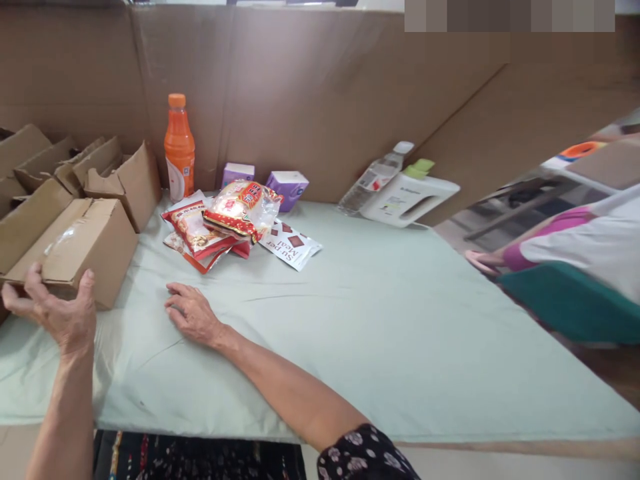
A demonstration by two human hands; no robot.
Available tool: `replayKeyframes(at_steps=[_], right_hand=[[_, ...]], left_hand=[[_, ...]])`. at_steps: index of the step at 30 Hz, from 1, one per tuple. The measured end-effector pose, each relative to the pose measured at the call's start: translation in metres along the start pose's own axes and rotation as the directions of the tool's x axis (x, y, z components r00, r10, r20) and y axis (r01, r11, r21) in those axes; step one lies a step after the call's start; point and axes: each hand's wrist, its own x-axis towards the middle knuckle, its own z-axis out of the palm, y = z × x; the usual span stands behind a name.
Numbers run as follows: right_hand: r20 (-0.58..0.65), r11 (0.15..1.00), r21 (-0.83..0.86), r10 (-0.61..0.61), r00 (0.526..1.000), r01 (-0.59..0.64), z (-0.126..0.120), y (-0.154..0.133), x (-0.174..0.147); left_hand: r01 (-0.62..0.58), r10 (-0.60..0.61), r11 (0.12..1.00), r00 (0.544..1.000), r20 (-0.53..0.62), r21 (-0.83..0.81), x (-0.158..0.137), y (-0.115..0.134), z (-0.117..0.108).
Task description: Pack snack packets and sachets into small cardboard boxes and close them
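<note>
On the left of the table, my left hand (63, 317) grips the near end of a closed, taped cardboard box (107, 257). Its fingers are spread across the box's front edge, with the thumb by the right corner. My right hand (193, 313) rests on the cloth to the right of that box, fingers loosely apart and holding nothing. Just beyond it lies a pile of food packets: a red-and-clear packet (240, 210) on top, a red packet (193, 230) under it, and a white Super Meal pouch (293, 245) at the right.
Open cardboard boxes (123, 183) crowd the left edge. Against the cardboard wall (310, 87) stand an orange bottle (179, 150), two purple cartons (289, 191), a tilted clear bottle (375, 180) and a white jug (407, 197). Another person's sleeve (595, 233) shows beyond the right table edge.
</note>
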Motion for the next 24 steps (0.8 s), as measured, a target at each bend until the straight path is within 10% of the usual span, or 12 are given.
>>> replayKeyframes(at_steps=[24], right_hand=[[-0.003,0.999,0.036,-0.016,1.000,0.016,0.005,0.008,-0.008]], left_hand=[[0.051,-0.050,0.999,0.999,0.008,-0.015,-0.011,-0.004,-0.009]])
